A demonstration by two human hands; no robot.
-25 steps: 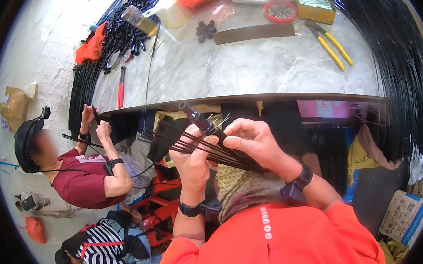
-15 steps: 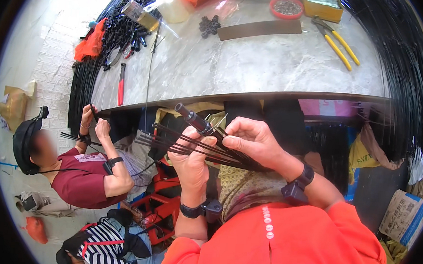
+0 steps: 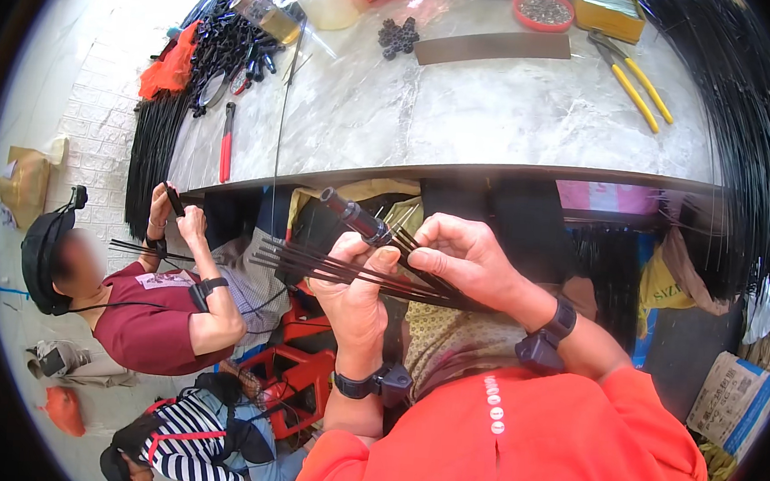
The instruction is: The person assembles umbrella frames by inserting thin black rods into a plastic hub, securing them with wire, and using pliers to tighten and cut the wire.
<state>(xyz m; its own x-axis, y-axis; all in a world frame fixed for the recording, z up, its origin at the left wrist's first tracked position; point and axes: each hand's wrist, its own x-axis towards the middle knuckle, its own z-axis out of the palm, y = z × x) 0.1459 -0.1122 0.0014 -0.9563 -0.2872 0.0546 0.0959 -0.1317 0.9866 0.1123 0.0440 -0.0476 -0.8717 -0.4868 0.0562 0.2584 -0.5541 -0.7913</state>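
Left hand (image 3: 352, 296) is closed around black rods (image 3: 291, 259) and dark tube (image 3: 353, 215), seemingly for steadiness; right hand (image 3: 467, 261) pinches rods beside the tube; both things are nearer than the table (image 3: 516, 116).

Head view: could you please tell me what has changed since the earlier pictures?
The table scene slid slightly right in the picture, suggesting the camera turned. The black rods' free left ends drew closer together. Nothing was visibly grasped or released: the left hand stays at the black tube and rods, the right hand at the tube's lower end.
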